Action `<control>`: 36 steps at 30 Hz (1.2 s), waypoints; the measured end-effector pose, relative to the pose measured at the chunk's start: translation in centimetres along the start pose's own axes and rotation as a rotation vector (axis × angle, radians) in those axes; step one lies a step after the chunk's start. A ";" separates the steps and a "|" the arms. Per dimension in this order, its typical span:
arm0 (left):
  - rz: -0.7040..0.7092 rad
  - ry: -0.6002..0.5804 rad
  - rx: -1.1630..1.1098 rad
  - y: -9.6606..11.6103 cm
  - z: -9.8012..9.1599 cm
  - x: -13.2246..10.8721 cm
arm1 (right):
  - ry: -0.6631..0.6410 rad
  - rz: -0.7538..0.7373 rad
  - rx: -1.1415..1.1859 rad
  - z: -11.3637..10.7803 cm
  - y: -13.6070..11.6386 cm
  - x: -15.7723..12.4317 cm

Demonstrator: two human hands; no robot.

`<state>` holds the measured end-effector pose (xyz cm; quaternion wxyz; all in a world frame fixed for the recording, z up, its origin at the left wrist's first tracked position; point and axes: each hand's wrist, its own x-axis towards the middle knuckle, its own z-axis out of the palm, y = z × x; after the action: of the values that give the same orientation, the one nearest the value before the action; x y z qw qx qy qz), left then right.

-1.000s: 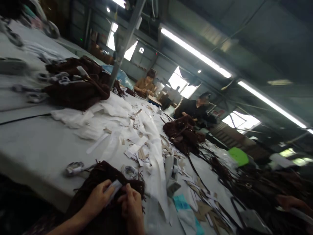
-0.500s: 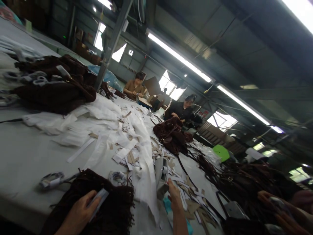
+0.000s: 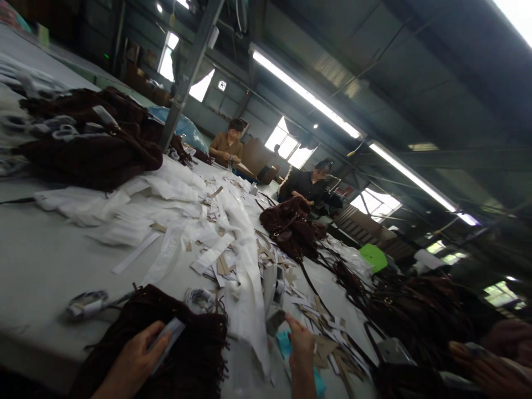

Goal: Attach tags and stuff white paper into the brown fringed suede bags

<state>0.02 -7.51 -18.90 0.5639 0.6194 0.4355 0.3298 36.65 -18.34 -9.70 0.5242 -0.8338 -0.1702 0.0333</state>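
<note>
My left hand (image 3: 139,352) lies over a dark brown fringed bag (image 3: 193,346). Its thumb and fingers close on a flat grey-wrapped strip (image 3: 168,341), probably the bag's handle. A coiled strap in pale wrapping (image 3: 87,303) lies beside the bag, to its left. My right hand (image 3: 301,341) is at the near end of what looks like a tape dispenser (image 3: 274,299). Its fingers are pinched together there; anything between them is too small to see. Under the right wrist lies a turquoise item (image 3: 285,344).
White wrapping sheets (image 3: 245,266) and several card strips (image 3: 332,332) cover the table (image 3: 62,255). Brown bags are piled at left (image 3: 91,160) and centre (image 3: 291,224). A co-worker's hands (image 3: 482,366) work at far right. Two people sit beyond the table.
My right hand has shifted slightly down and stays by the dispenser's end. My left hand keeps its hold on the strip. The co-worker's hands at right have moved a little.
</note>
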 end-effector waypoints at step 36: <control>0.097 0.057 0.281 2.2 0.1 -1.4 | -0.776 -0.305 -0.269 13.5 -7.2 -21.2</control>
<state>-0.09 -8.78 -16.66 0.4422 0.7029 0.4628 0.3101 11.72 -10.63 -11.96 0.3069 -0.7857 -0.4785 0.2440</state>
